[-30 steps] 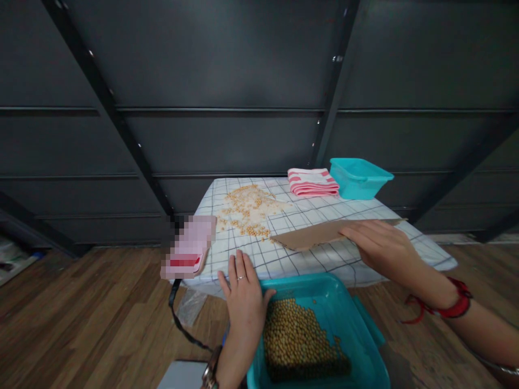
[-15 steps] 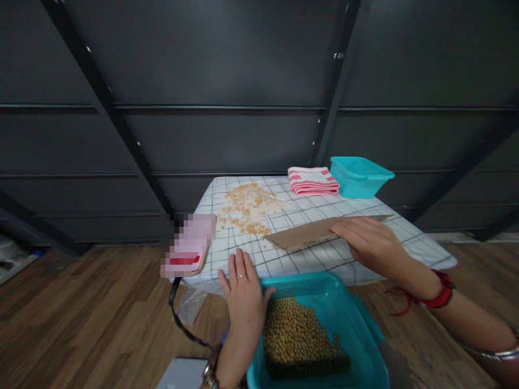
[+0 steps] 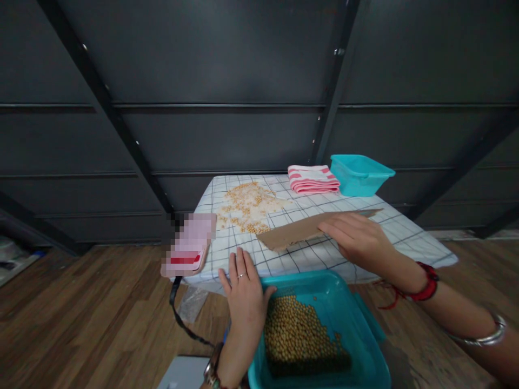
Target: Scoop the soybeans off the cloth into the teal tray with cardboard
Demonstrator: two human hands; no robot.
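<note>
My right hand [image 3: 357, 237] grips a long strip of brown cardboard [image 3: 298, 231] that lies across the checked tablecloth [image 3: 279, 254]. The strip's left end touches a scatter of yellow beans [image 3: 246, 204] spilled on the cloth. My left hand [image 3: 244, 294] grips the near left rim of a teal tub [image 3: 357, 337], fingers stretched up onto the table's edge. The tub is held below the table's near edge and is partly filled with the same beans [image 3: 298, 337].
A folded pink-and-white striped towel [image 3: 312, 179] and a second teal tub [image 3: 359, 174] stand at the table's far right. A pink object [image 3: 189, 244] with a black strap hangs at the near left corner. Dark panelled wall behind, wooden floor around.
My right hand has slid the cardboard strip leftward across the cloth, up to the spilled beans. My left hand and the tub have stayed put.
</note>
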